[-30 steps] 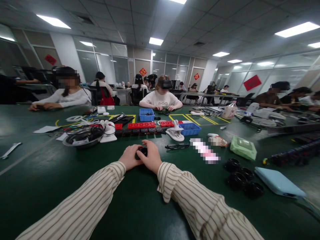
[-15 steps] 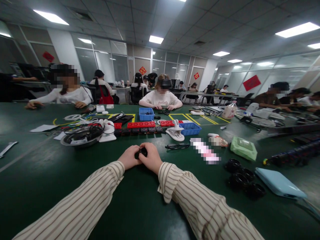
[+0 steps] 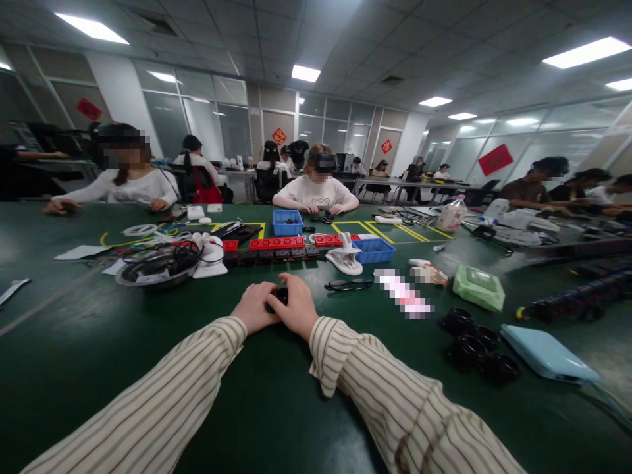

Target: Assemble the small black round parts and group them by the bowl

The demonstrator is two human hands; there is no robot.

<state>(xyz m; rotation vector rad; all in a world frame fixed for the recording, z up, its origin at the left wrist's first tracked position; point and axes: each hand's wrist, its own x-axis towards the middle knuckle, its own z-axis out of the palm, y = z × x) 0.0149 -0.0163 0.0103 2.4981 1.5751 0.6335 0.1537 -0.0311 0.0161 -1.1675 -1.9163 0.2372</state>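
Both my hands meet over the green table, closed around a small black round part. My left hand grips it from the left. From the right, my right hand wraps it, its thumb lying across the front. Fingers cover most of the part, so its full shape is hidden. Several black hollow round parts sit in a cluster to the right of my right arm. A pair of black-framed glasses lies just beyond my right hand.
Ahead stand a white clip stand, blue bins and a row of red blocks. A metal bowl of cables is at left. At right lie a green pack and a light-blue case. A person sits opposite.
My right fingers and thumb have shifted over the black part, which stays between both hands. The view has moved slightly; the surrounding things lie where they were.
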